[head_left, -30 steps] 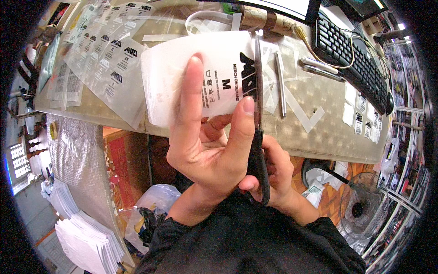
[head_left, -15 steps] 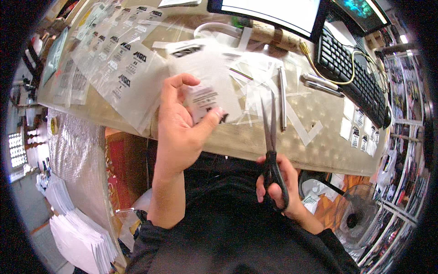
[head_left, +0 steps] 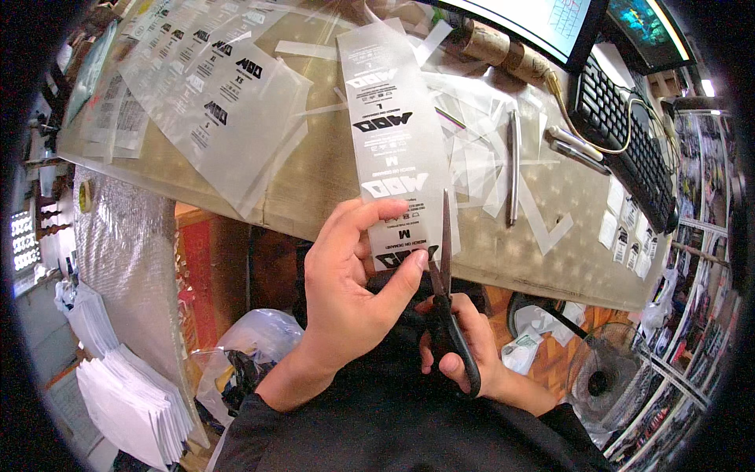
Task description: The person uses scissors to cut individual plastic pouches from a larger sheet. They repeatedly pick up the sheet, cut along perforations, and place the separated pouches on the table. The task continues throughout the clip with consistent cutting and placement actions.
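Note:
A long translucent strip of printed labels (head_left: pixel 389 141) stretches away from me over the table, its near end past the front edge. My left hand (head_left: pixel 346 271) pinches that near end between thumb and fingers. In my right hand (head_left: pixel 468 346) is a pair of black-handled scissors (head_left: pixel 446 295), blades pointing away and slightly parted. The strip's lower right edge lies at the blades, close to my left thumb. Whether the blades touch the film, I cannot tell.
Larger printed film sheets (head_left: pixel 228 118) cover the table's left. Clear offcuts (head_left: pixel 480 149), a metal ruler (head_left: pixel 513 169) and pens (head_left: pixel 578 145) lie right of the strip. Small cut labels (head_left: pixel 629 228) sit by the keyboard (head_left: pixel 621 134). A fan (head_left: pixel 602 377) stands on the floor at right.
The strip, blurred and tilted before, is now stretched out straight in my left hand, which has moved right and nearer. The scissors have come left, to the strip's edge.

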The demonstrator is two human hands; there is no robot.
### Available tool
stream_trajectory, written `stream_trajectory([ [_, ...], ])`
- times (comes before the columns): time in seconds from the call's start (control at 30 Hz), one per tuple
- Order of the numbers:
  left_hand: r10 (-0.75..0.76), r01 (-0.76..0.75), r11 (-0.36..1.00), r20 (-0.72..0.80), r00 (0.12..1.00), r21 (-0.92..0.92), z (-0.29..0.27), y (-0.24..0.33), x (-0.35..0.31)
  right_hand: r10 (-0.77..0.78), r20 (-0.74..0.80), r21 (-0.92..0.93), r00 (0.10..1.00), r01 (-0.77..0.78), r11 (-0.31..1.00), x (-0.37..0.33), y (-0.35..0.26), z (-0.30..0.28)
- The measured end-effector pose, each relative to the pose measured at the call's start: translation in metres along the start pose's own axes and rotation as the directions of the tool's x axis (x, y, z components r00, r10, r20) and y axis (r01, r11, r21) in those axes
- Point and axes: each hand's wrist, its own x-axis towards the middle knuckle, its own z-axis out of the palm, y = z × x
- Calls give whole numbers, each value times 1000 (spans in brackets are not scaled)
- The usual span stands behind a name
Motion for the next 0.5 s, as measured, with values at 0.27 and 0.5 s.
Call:
stream_trajectory([
  [0.27,-24,23,994,-2,1000,-102,1,0,-4,-68,-57,2,996,68,998,-1,8,4],
  [0.5,-2,1,995,-10,1000,-98,-2,-1,-4,-79,-66,-6,995,79,997,-1,9,7],
])
